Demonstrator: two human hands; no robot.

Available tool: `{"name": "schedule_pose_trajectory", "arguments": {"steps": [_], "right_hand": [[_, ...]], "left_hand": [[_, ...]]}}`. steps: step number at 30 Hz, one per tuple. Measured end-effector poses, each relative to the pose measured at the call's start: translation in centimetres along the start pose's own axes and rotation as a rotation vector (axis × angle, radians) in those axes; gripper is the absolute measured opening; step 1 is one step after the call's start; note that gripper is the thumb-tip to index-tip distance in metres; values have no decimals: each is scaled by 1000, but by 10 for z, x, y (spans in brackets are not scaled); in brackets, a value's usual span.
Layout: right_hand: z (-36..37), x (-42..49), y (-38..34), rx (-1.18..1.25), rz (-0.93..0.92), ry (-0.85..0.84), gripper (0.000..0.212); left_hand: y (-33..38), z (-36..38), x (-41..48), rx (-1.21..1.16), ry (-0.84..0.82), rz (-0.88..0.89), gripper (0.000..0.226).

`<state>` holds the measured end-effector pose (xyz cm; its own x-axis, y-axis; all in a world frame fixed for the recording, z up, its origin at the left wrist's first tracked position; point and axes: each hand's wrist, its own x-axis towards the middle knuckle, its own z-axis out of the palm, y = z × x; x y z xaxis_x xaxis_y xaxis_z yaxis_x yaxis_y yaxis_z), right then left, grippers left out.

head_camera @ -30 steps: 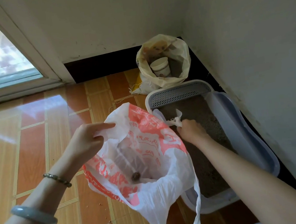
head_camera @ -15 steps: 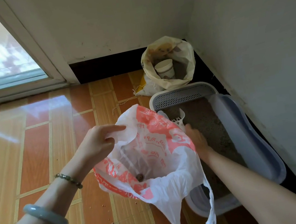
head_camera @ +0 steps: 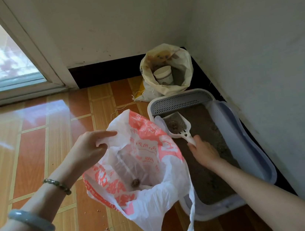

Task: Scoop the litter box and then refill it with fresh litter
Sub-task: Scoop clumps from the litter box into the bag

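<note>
I'm partway through scooping. My right hand (head_camera: 203, 150) grips the handle of the white litter scoop (head_camera: 178, 126), which carries a clump above the grey litter box (head_camera: 258, 159) at right of centre. My left hand (head_camera: 89, 149) pinches the rim of the red-and-white plastic bag (head_camera: 148, 147), holding it open just beside the box; one clump (head_camera: 135, 183) already lies inside. Emptying this scoopful and the refill are left. The fresh litter sack (head_camera: 167, 68), a cup (head_camera: 163, 75) inside it, stands in the upper-right corner beyond the box. The bag's raised edge sits between scoop and opening.
</note>
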<state>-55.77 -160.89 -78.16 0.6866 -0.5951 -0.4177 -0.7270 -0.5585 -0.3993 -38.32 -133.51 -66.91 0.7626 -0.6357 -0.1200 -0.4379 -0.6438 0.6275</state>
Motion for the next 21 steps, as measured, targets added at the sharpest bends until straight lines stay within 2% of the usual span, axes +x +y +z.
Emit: {"name": "schedule_pose_trajectory", "arguments": {"steps": [9, 14, 21], "right_hand": [[-37, -21, 33, -36, -23, 19, 15], [-56, -30, 45, -160, -69, 44, 13], [-73, -37, 53, -332, -190, 82, 21]], "left_hand": [[4, 11, 2, 20, -31, 3, 51], [10, 15, 4, 67, -37, 10, 52], [24, 20, 9, 63, -47, 15, 54]]}}
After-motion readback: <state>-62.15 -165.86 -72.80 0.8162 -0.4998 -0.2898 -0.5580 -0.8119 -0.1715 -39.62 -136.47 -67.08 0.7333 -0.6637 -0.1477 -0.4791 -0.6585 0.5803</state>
